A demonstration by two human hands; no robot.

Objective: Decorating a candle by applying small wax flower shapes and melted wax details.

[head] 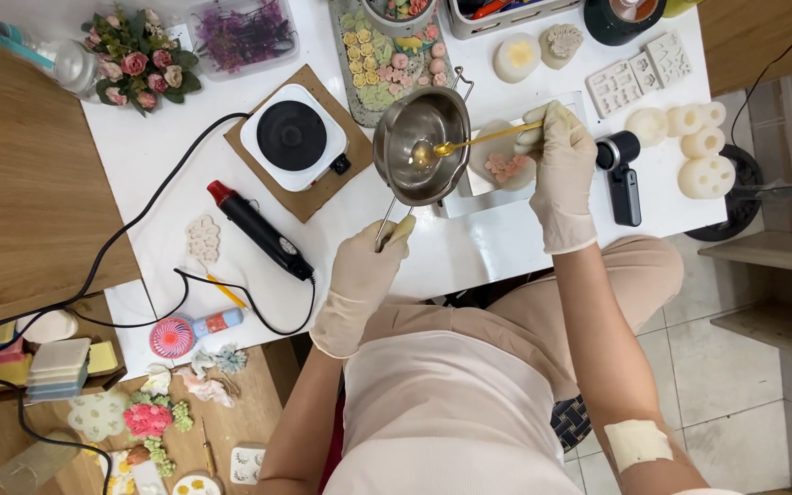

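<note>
My gloved left hand grips the wire handle of a small steel melting pot, held tilted over the white table. Clear liquid lies in the pot's bottom. My gloved right hand holds a gold spoon whose bowl dips into the pot. Just right of the pot, under my right hand, a round white candle with small pink flowers on top sits on a clear tray.
A small black-topped hot plate on a wood board sits left of the pot. A black heat gun with cord lies nearer. White moulds and wax flowers lie at right, a flower tray behind.
</note>
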